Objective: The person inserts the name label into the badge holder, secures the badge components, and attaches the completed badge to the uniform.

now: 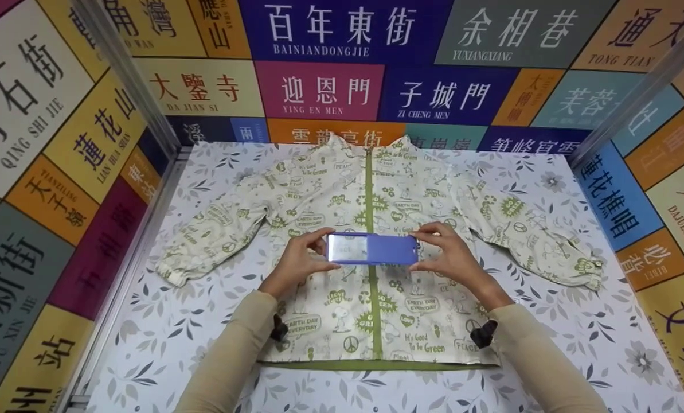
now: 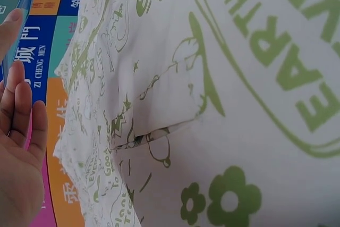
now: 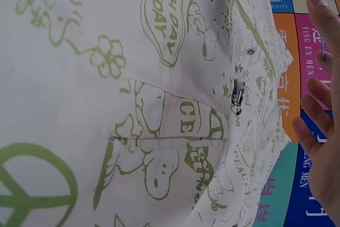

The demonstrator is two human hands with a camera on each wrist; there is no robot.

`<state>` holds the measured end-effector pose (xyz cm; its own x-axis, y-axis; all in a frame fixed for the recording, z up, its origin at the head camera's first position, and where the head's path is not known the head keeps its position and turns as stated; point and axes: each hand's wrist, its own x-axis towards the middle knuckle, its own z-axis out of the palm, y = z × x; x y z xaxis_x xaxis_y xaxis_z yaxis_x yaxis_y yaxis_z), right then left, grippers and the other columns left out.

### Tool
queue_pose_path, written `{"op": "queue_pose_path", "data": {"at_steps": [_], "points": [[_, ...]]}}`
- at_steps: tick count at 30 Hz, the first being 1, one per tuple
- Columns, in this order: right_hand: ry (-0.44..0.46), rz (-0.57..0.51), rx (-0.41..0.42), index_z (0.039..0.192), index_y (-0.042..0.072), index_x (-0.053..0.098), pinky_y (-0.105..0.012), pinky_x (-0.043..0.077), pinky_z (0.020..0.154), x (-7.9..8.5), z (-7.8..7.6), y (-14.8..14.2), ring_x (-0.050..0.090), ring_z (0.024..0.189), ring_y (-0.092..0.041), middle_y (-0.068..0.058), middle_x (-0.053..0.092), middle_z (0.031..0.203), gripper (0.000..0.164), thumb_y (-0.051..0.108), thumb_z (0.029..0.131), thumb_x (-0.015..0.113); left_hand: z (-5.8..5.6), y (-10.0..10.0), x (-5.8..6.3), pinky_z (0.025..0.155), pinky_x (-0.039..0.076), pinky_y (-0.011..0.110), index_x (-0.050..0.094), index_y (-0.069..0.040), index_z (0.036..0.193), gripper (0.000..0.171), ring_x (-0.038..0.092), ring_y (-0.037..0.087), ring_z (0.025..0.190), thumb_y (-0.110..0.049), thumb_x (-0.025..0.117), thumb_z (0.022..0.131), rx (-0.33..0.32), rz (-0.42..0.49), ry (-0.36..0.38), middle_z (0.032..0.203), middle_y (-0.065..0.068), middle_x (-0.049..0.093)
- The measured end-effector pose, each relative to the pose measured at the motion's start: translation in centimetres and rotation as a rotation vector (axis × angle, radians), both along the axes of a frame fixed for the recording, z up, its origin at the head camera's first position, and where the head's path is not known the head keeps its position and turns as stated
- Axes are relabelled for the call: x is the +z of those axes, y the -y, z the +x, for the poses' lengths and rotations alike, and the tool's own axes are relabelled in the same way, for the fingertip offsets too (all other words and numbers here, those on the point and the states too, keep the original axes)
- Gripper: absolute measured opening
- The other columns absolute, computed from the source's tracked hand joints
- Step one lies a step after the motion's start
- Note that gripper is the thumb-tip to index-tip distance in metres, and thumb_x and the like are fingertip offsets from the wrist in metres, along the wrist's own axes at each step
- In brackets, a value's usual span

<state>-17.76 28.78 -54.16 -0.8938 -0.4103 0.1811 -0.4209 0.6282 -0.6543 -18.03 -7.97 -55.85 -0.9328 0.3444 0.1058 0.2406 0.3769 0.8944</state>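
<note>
Both hands hold a flat purple-blue plastic case (image 1: 392,249) level over a jacket. Its left part is see-through, with the printed fabric showing through, and its right part is solid. My left hand (image 1: 301,261) pinches the left end between thumb and fingers, and my right hand (image 1: 450,258) pinches the right end the same way. Underneath lies the cream jacket (image 1: 342,298) with green print, spread flat, sleeves out, a green strip (image 1: 374,298) down its middle. In the left wrist view, a slanted see-through edge of the case (image 2: 25,11) shows beside my left thumb.
The jacket lies on a table (image 1: 164,338) with a white leaf-patterned cover. Panels (image 1: 319,92) of coloured street-name signs stand at the back and both sides. Slit pockets show on the jacket front (image 2: 164,99), and a small metal piece (image 3: 238,98) lies near its middle.
</note>
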Motion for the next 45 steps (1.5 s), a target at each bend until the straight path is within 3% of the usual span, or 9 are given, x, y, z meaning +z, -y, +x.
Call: {"op": "queue_pose_path", "data": {"at_steps": [4, 8, 12, 16, 23, 33, 36, 45], "points": [[0.015, -0.014, -0.015, 0.135, 0.029, 0.061, -0.054, 0.040, 0.107, 0.0, -0.1, -0.3, 0.044, 0.131, -0.025, -0.010, 0.053, 0.136, 0.073, 0.032, 0.068, 0.090, 0.0, 0.2, -0.1, 0.076, 0.055, 0.031, 0.058, -0.030, 0.138, 0.075, 0.060, 0.014, 0.081, -0.029, 0.090, 0.070, 0.014, 0.017, 0.019, 0.087, -0.002, 0.063], [0.041, -0.031, -0.022, 0.135, 0.023, 0.063, -0.055, 0.040, 0.107, 0.0, 0.0, -0.6, 0.043, 0.132, -0.026, -0.011, 0.053, 0.137, 0.072, 0.033, 0.069, 0.090, -0.1, 0.4, -0.3, 0.075, 0.054, 0.031, 0.058, -0.031, 0.137, 0.075, 0.060, 0.015, 0.081, -0.028, 0.091, 0.070, 0.021, 0.032, 0.029, 0.088, -0.001, 0.063], [0.063, -0.038, -0.026, 0.136, 0.018, 0.062, -0.057, 0.040, 0.107, 0.1, 0.1, -1.0, 0.042, 0.133, -0.027, -0.010, 0.051, 0.138, 0.075, 0.039, 0.069, 0.088, -0.2, 0.6, -0.4, 0.075, 0.054, 0.030, 0.059, -0.024, 0.139, 0.076, 0.060, 0.014, 0.082, -0.027, 0.091, 0.069, 0.027, 0.042, 0.030, 0.088, -0.001, 0.063], [0.059, -0.055, -0.032, 0.135, 0.016, 0.062, -0.055, 0.041, 0.106, -0.1, 0.2, -1.4, 0.044, 0.130, -0.026, -0.008, 0.051, 0.137, 0.075, 0.032, 0.067, 0.091, -0.2, 0.9, -0.4, 0.072, 0.053, 0.028, 0.059, -0.018, 0.139, 0.077, 0.061, 0.015, 0.081, -0.025, 0.091, 0.069, 0.039, 0.032, 0.025, 0.087, 0.001, 0.064], [0.040, -0.082, -0.021, 0.134, 0.011, 0.063, -0.053, 0.042, 0.104, -0.5, 0.4, -2.0, 0.045, 0.128, -0.025, -0.011, 0.052, 0.137, 0.073, 0.022, 0.068, 0.091, 0.0, 1.3, -0.5, 0.071, 0.054, 0.026, 0.060, -0.019, 0.137, 0.075, 0.062, 0.016, 0.085, -0.020, 0.091, 0.069, 0.077, 0.043, 0.045, 0.090, 0.002, 0.065], [0.041, -0.013, -0.033, 0.136, 0.015, 0.062, -0.054, 0.042, 0.103, -1.2, 0.5, -2.8, 0.046, 0.125, -0.024, -0.006, 0.052, 0.133, 0.073, 0.035, 0.071, 0.088, 0.1, 1.3, -0.5, 0.075, 0.053, 0.031, 0.060, -0.023, 0.137, 0.076, 0.061, 0.020, 0.084, -0.017, 0.091, 0.068, 0.083, 0.072, 0.072, 0.090, 0.007, 0.065], [0.043, 0.006, -0.039, 0.135, 0.014, 0.062, -0.054, 0.041, 0.104, -1.6, 0.5, -3.0, 0.046, 0.126, -0.026, -0.010, 0.053, 0.135, 0.074, 0.037, 0.070, 0.088, 0.0, 1.4, -0.5, 0.075, 0.053, 0.030, 0.059, -0.022, 0.138, 0.076, 0.061, 0.019, 0.084, -0.019, 0.091, 0.068, 0.085, 0.058, 0.068, 0.090, 0.006, 0.065], [0.048, 0.045, -0.052, 0.135, 0.010, 0.062, -0.058, 0.041, 0.105, -2.5, 0.8, -3.5, 0.046, 0.128, -0.033, -0.017, 0.052, 0.137, 0.076, 0.030, 0.068, 0.091, 0.1, 1.4, -0.7, 0.073, 0.054, 0.027, 0.059, -0.020, 0.138, 0.077, 0.060, 0.014, 0.081, -0.022, 0.092, 0.068, 0.077, 0.034, 0.051, 0.089, 0.001, 0.065]]}}
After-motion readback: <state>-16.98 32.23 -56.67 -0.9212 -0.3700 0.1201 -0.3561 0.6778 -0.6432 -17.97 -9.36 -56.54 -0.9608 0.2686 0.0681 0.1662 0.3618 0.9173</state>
